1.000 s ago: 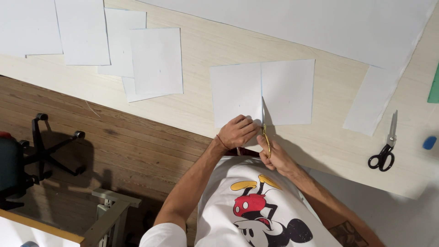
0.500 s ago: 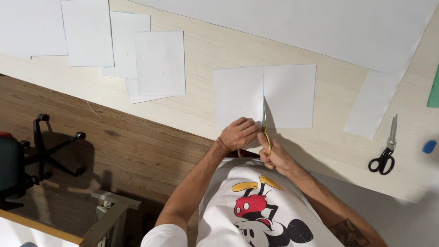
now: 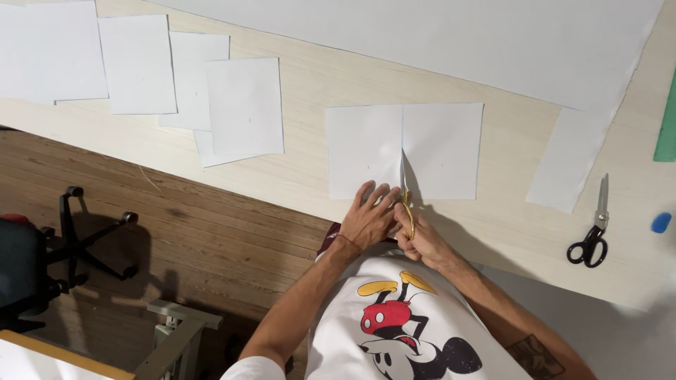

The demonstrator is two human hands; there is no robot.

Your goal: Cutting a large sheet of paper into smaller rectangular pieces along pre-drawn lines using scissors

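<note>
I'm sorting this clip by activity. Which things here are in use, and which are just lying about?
In use: left hand pressing the white sheet; right hand cutting it with gold scissors.

Lying about: black scissors, blue eraser, loose sheets, big sheet, green strip, chair.

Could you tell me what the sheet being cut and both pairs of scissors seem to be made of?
Sheet: thin matte white paper, lying flat. Scissors in the right hand: gold-coloured handles, probably metal. Spare scissors: shiny steel blades, black handles, likely plastic.
</note>
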